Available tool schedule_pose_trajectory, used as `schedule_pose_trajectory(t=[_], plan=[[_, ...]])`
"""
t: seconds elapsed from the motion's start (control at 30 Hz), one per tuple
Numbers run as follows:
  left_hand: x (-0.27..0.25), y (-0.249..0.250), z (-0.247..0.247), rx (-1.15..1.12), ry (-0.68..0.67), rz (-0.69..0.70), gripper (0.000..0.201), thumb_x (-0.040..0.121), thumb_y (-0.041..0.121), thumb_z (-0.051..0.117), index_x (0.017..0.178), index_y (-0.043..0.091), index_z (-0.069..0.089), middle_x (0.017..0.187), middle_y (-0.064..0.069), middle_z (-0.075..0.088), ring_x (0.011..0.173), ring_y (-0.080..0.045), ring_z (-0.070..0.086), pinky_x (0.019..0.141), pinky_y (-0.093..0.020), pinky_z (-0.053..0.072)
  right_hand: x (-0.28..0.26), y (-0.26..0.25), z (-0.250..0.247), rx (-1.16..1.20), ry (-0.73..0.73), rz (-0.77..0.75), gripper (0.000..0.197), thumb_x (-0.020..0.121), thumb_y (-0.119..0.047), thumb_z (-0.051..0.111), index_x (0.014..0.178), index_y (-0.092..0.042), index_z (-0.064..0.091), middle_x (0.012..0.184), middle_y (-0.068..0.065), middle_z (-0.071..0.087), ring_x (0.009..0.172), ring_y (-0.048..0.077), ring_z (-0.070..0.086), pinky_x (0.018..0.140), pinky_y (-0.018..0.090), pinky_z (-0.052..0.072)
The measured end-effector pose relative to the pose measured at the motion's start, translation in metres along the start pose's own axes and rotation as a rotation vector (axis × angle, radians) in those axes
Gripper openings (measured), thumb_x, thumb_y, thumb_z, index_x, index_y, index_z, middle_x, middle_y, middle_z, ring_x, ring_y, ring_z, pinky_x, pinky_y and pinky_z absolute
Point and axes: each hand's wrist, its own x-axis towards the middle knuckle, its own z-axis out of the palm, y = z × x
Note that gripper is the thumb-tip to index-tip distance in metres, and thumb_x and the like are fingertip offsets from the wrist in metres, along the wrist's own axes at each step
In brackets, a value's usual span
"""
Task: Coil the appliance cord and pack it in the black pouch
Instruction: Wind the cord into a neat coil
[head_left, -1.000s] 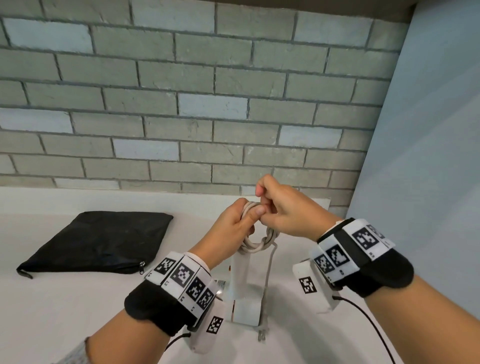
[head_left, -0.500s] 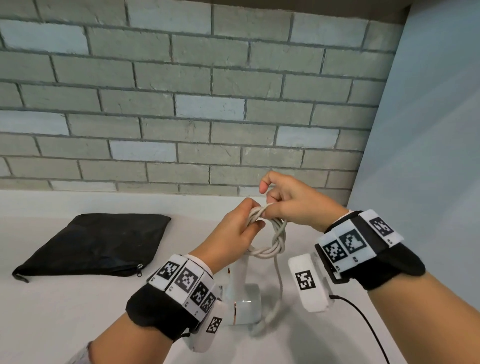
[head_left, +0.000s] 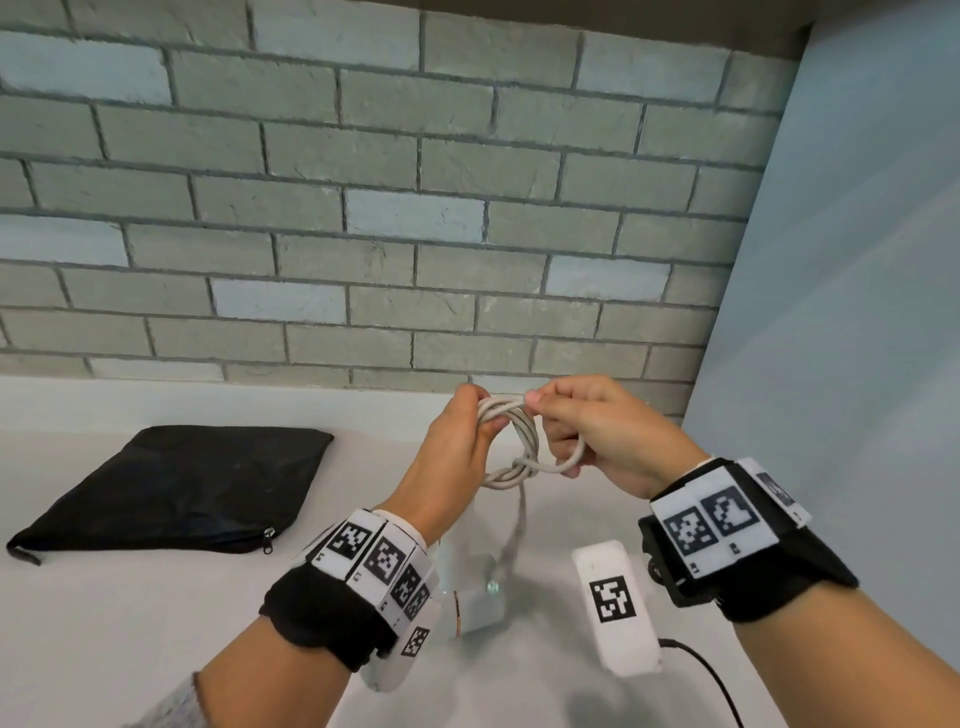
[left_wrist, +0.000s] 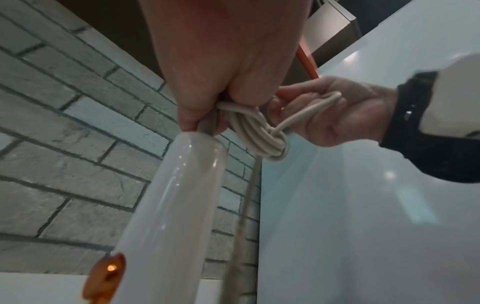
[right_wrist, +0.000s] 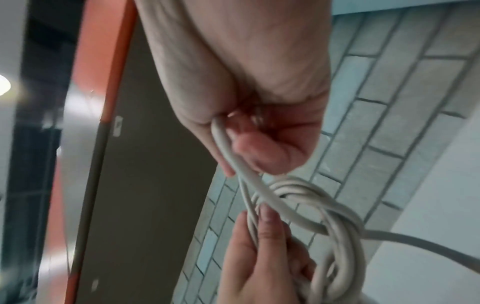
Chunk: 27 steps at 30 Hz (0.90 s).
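Both hands hold the cord (head_left: 511, 431) raised over the table (head_left: 104, 623): left hand (head_left: 457, 441) grips the coil, right hand (head_left: 597, 431) pinches a loose loop. The pouch (head_left: 176, 488) lies flat to the left, nearer the left hand, zipper edge facing the person.

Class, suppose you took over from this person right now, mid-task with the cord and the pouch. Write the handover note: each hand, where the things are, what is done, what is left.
Left hand: grips the coiled cord, held up above the counter.
Right hand: pinches the top of the coil, with a loose loop of cord hooked round its fingers.
A strand is wrapped round the bundle; a tail hangs down toward the white appliance below the hands.
Black pouch: lies flat on the counter to the left; I cannot tell whether its zip is open.
Done: most of the cord is coiled.
Left: secure the wrap, gather the tail, pack into the pouch.
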Motion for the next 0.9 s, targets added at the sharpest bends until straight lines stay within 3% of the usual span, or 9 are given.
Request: schedule_pose_trajectory(t=[0.23, 0.3, 0.4, 0.5, 0.6, 0.67, 0.73, 0.8, 0.9], plan=[[0.01, -0.012, -0.006, 0.0, 0.075, -0.078, 0.006, 0.095, 0.02, 0.041, 0.092, 0.015, 0.039, 0.07, 0.009, 0.046, 0.064, -0.004, 0.045, 0.056, -0.009, 0.036, -0.011, 0.009, -0.025, 0.189, -0.099, -0.149, 0.011, 0.077, -0.018, 0.056, 0.071, -0.009, 0.057, 0.053, -0.006, 0.054, 0.061, 0.012, 0.064, 0.082, 0.025, 0.052], [0.01, -0.012, -0.004, 0.012, 0.062, -0.085, 0.007, 0.095, 0.02, 0.041, 0.094, 0.013, 0.039, 0.071, 0.01, 0.045, 0.063, -0.003, 0.045, 0.056, -0.009, 0.037, -0.012, 0.007, -0.027, 0.193, -0.053, -0.181, 0.013, 0.083, -0.015, 0.053, 0.075, -0.007, 0.06, 0.052, -0.006, 0.047, 0.043, 0.007, 0.049, 0.064, 0.024, 0.053], [0.011, -0.009, -0.002, -0.033, 0.042, -0.106, 0.002, 0.096, 0.012, 0.038, 0.094, 0.014, 0.038, 0.077, 0.01, 0.046, 0.066, -0.002, 0.052, 0.051, -0.003, 0.038, -0.013, -0.001, -0.027, 0.169, 0.0, -0.178, 0.027, 0.09, -0.014, 0.047, 0.07, -0.013, 0.066, 0.061, 0.003, 0.038, 0.037, 0.004, 0.028, 0.041, 0.015, 0.026], [0.013, -0.008, 0.0, -0.048, 0.037, -0.114, 0.008, 0.096, 0.006, 0.034, 0.094, 0.014, 0.035, 0.09, 0.0, 0.047, 0.072, 0.001, 0.051, 0.049, 0.0, 0.039, -0.018, -0.008, -0.028, 0.094, -0.042, -0.229, 0.029, 0.088, -0.014, 0.051, 0.066, -0.02, 0.07, 0.063, 0.003, 0.049, 0.053, 0.012, 0.042, 0.047, 0.019, 0.031], [0.015, -0.01, 0.002, -0.059, 0.042, -0.124, 0.009, 0.096, 0.007, 0.034, 0.093, 0.015, 0.035, 0.1, -0.007, 0.045, 0.078, -0.007, 0.056, 0.048, -0.003, 0.043, -0.022, -0.011, -0.028, 0.1, -0.116, -0.302, 0.017, 0.086, -0.014, 0.054, 0.097, -0.015, 0.066, 0.061, -0.006, 0.057, 0.066, 0.015, 0.059, 0.068, 0.024, 0.053], [0.015, -0.012, 0.003, -0.001, 0.047, -0.114, 0.01, 0.096, 0.008, 0.035, 0.091, 0.016, 0.034, 0.098, -0.004, 0.044, 0.08, -0.007, 0.055, 0.053, -0.001, 0.04, -0.02, -0.015, -0.026, 0.085, -0.074, -0.316, 0.02, 0.09, -0.014, 0.047, 0.105, -0.012, 0.061, 0.058, -0.008, 0.051, 0.049, 0.01, 0.051, 0.052, 0.021, 0.049], [0.015, -0.015, 0.003, 0.089, 0.074, -0.087, 0.008, 0.096, 0.013, 0.037, 0.09, 0.016, 0.034, 0.093, -0.002, 0.043, 0.071, -0.002, 0.046, 0.06, 0.0, 0.036, -0.018, -0.02, -0.024, 0.068, 0.062, -0.35, 0.021, 0.094, -0.012, 0.041, 0.1, -0.01, 0.061, 0.055, -0.008, 0.045, 0.04, 0.005, 0.035, 0.038, 0.015, 0.03], [0.015, -0.016, 0.002, 0.123, 0.092, -0.077, 0.009, 0.096, 0.018, 0.038, 0.089, 0.016, 0.034, 0.09, -0.002, 0.043, 0.068, -0.003, 0.042, 0.06, -0.001, 0.034, -0.014, -0.023, -0.024, 0.026, 0.175, -0.38, 0.022, 0.095, -0.013, 0.04, 0.096, -0.009, 0.062, 0.055, -0.006, 0.043, 0.038, 0.002, 0.03, 0.037, 0.012, 0.024], [0.014, -0.015, -0.003, 0.101, 0.081, -0.059, 0.01, 0.096, 0.02, 0.039, 0.088, 0.015, 0.035, 0.077, 0.002, 0.043, 0.063, -0.004, 0.04, 0.058, -0.005, 0.034, -0.006, -0.013, -0.034, -0.251, 0.387, -0.387, 0.022, 0.095, -0.017, 0.042, 0.089, -0.015, 0.062, 0.059, -0.006, 0.047, 0.047, 0.002, 0.04, 0.046, 0.014, 0.034]])
